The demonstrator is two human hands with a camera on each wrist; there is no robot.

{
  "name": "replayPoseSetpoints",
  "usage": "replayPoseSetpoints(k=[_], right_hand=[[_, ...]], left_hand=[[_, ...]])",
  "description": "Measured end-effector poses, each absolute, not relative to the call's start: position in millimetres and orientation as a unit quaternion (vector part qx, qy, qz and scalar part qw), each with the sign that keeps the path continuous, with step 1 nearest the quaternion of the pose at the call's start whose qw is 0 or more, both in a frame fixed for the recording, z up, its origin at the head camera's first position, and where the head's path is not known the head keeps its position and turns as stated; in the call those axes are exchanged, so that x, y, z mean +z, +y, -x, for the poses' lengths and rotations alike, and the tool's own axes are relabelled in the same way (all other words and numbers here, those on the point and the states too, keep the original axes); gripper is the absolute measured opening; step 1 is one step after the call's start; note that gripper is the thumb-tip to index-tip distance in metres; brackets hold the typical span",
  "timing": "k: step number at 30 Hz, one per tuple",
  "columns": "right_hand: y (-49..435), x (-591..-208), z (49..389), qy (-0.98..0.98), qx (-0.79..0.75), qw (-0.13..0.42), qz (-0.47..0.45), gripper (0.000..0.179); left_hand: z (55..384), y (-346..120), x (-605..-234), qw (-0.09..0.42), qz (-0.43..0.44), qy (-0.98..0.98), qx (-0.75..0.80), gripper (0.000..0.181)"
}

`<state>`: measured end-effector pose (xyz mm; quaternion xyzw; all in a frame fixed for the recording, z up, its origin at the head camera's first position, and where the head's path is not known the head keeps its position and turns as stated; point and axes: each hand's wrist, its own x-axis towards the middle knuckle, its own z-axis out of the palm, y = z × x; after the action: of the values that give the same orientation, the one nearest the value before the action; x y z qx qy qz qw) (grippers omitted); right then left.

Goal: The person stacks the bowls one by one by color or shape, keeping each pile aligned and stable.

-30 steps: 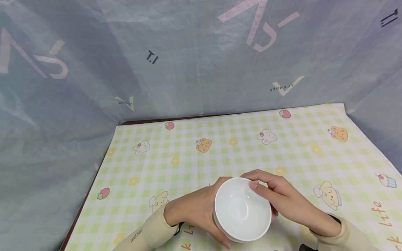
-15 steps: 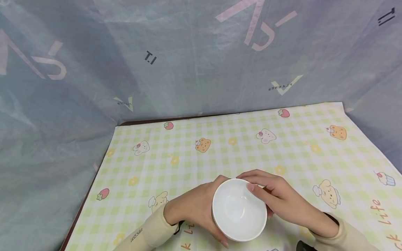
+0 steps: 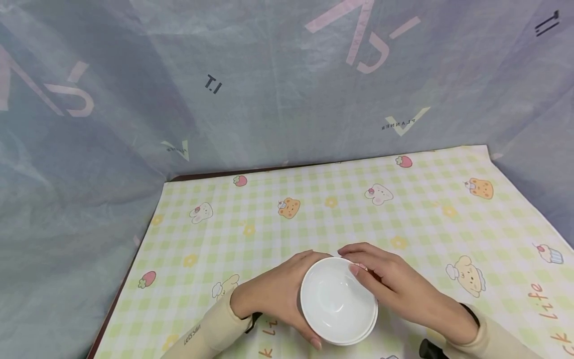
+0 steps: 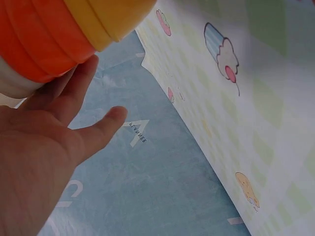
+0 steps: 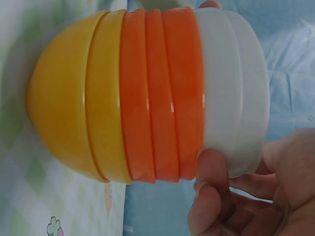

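A stack of nested bowls (image 5: pixel 162 98) stands with its top in the head view. Yellow ones are lowest, orange ones come above, and two white bowls (image 3: pixel 336 304) are uppermost. The top white bowl sits slightly off centre, so a second rim shows at lower right. My left hand (image 3: pixel 284 291) cups the stack from the left, thumb toward me; in the left wrist view its fingers touch the orange bowls (image 4: pixel 44 39). My right hand (image 3: pixel 394 284) holds the white rim, thumb over the edge. Whether the stack's base touches the cloth is unclear.
A green-and-white checked tablecloth (image 3: pixel 264 239) with cartoon prints covers the table. Grey-blue fabric (image 3: pixel 269 99) hangs behind it and at the sides. A dark piece (image 3: pixel 430 349) shows by the right wrist.
Both hands and the stack's top have shifted slightly left in view. A second white rim has come into sight below the top one. The right fingers have spread a little from the rim.
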<state>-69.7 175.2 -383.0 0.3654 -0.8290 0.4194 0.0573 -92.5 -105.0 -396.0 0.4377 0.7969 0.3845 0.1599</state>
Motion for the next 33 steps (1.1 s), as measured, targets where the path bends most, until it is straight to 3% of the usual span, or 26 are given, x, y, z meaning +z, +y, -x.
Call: replayPoseSetpoints(k=[4, 11, 16, 23, 33], right_hand=[[175, -383, 70, -0.822, 0.425, 0.069, -0.372, 0.039], [178, -383, 73, -0.808, 0.395, 0.114, -0.423, 0.054], [181, -380, 75, -0.807, 0.368, 0.116, -0.448, 0.051], [179, -371, 75, -0.827, 0.307, 0.119, -0.456, 0.067], [175, -374, 74, -0.837, 0.325, 0.079, -0.433, 0.057]], left_hand=[[92, -104, -395, 0.156, -0.439, 0.797, 0.385, 0.132], [92, -103, -396, 0.105, -0.453, 0.803, 0.374, 0.139], [91, -102, -395, 0.087, -0.454, 0.807, 0.367, 0.143], [90, -99, -394, 0.072, -0.451, 0.813, 0.362, 0.147], [90, -99, -395, 0.066, -0.470, 0.806, 0.354, 0.173]])
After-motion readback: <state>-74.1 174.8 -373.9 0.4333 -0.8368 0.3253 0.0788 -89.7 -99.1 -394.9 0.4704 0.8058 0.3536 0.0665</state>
